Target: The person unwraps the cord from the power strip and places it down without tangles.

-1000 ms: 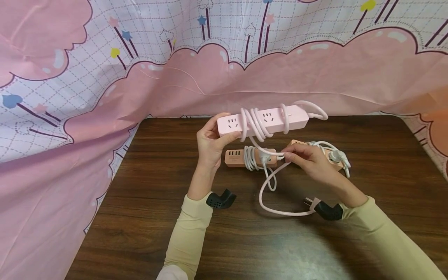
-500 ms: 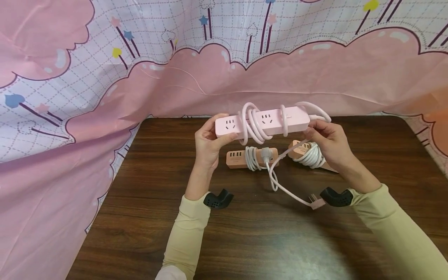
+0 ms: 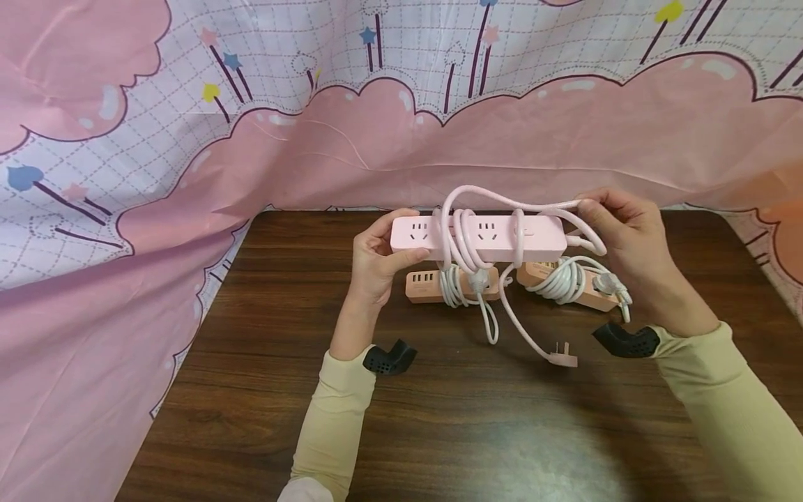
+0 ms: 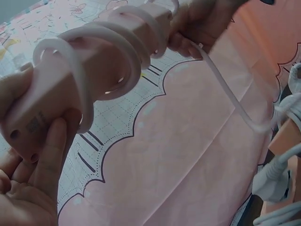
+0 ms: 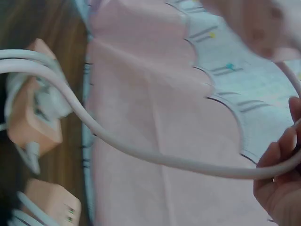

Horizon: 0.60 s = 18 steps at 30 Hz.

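My left hand grips the left end of a pink power strip, thumb in front and fingers behind. The strip is held up level over the table. Its pink cord is wound round the strip in several loose turns. At the right, beyond the strip's end, my right hand pinches the cord between thumb and fingers. A loose loop rises over the strip's top edge toward that hand. The cord's free end hangs below with its plug. The left wrist view shows the strip's underside with the turns around it.
Two orange power strips, one at the middle and one at the right, lie on the dark wooden table with white cords wrapped round them. A pink patterned cloth hangs behind the table.
My right hand has moved from below the strip, past its right end, to the upper right with the cord. The strip has levelled and dropped slightly. A cord loop now lies higher over the strip.
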{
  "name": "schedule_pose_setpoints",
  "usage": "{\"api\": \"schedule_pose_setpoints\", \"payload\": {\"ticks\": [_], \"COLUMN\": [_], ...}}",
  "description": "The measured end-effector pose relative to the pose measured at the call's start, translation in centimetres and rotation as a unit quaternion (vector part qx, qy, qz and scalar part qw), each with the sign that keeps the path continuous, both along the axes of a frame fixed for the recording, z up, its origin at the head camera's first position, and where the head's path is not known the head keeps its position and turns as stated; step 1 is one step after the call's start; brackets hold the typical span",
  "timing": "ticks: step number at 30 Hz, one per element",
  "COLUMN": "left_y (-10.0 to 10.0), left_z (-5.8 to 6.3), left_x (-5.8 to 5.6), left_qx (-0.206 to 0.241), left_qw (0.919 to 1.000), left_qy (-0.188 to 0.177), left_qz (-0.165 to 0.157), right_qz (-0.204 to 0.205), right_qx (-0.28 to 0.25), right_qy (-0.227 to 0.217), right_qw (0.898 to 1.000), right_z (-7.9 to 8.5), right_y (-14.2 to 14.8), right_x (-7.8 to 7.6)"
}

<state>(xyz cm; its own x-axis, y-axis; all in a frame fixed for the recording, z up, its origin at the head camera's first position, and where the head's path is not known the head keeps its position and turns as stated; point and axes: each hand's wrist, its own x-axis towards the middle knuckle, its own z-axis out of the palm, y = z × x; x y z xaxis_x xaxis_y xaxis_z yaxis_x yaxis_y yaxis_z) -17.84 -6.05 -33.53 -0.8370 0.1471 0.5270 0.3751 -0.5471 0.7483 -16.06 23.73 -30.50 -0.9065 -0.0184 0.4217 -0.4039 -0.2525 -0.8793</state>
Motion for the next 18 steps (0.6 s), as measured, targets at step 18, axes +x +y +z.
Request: {"api": "schedule_pose_setpoints", "payload": {"ticks": [18], "left_y": [-0.1], "left_z": [-0.4], "left_x": [-0.6], "left_qx": [0.027], "left_qw": [0.9958], "left_qy": [-0.016], "left_qz": [0.086], "right_qz": [0.180], "right_qx": [0.150], "right_qy": [0.201], "right_qw": [0.951], "right_z": [1.8], "right_y": [2.5], "right_x": [4.2]}}
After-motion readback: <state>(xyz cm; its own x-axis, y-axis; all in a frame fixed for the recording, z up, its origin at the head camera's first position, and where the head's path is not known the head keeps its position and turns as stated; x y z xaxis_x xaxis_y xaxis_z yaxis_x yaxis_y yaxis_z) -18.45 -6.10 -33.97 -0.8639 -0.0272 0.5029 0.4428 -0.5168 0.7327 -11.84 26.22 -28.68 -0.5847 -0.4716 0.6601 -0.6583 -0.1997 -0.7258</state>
